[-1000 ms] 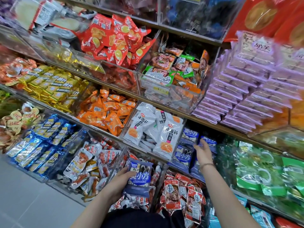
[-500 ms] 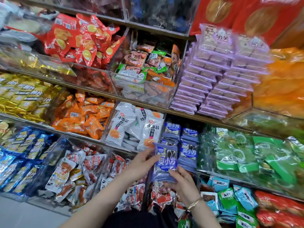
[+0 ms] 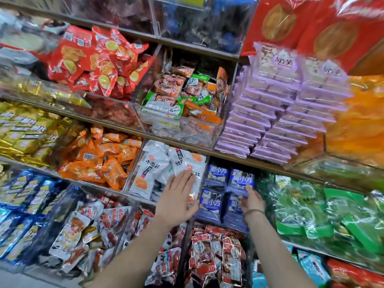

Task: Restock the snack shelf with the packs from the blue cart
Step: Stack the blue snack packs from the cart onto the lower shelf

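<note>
The tiered snack shelf with clear plastic bins [image 3: 228, 155] fills the view, and the blue cart is out of sight. The step in hand looks like seating one pack. The middle tier's compartment of blue-and-white foil packs with bold lettering [image 3: 213, 197] sits between glossy white pouches with an orange picture [image 3: 154, 171] on its left and crinkly green bags [image 3: 311, 206] on its right.

The pack being placed appears to be the blue foil pack at the top of the compartment's right column [image 3: 241, 179]. It stands upright, label facing out, and leans on the packs behind it. It is flat, shiny and soft-sided, so it will probably bend or slide instead of holding its place.

The left hand [image 3: 178, 197] is spread flat with straight fingers and grasps nothing. It lies over the white pouches at the front of their bin, just left of the blue compartment.

The right hand [image 3: 252, 201] reaches up under the blue pack, and its fingertips [image 3: 248, 190] touch the pack's lower edge. Blur hides the thumb, so I cannot tell whether the hand pinches the pack or only pushes it.

The next move probably calls for a gentle push back until the pack sits level with its neighbours, then a turn towards the cart for more.
</note>
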